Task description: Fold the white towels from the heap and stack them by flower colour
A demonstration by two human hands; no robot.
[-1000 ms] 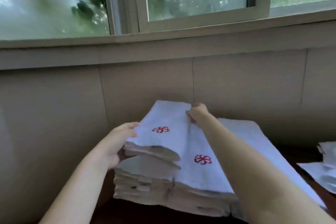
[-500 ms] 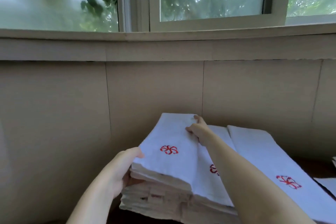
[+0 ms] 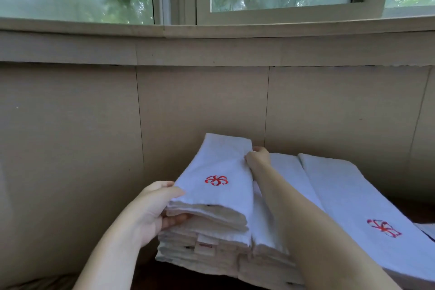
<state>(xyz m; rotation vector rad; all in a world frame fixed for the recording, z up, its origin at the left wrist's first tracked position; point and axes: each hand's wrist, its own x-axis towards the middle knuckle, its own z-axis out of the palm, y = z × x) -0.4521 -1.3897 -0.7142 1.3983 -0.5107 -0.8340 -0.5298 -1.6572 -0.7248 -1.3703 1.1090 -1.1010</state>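
Note:
A folded white towel (image 3: 219, 167) with a red flower lies on top of a stack of folded towels (image 3: 211, 245). My left hand (image 3: 153, 209) grips its near left corner, thumb on top and fingers underneath. My right hand (image 3: 257, 159) pinches its far right edge. To the right lies another folded towel (image 3: 348, 200) with a red flower, partly behind my right forearm.
The stack stands against a beige panelled wall (image 3: 211, 101) under a window sill (image 3: 211, 30). A dark table edge (image 3: 188, 278) shows below the stack. A bit of white cloth (image 3: 427, 228) peeks in at the far right.
The towel has come down flatter onto the stack. The view has shifted, so the right-hand towel and its flower show more fully.

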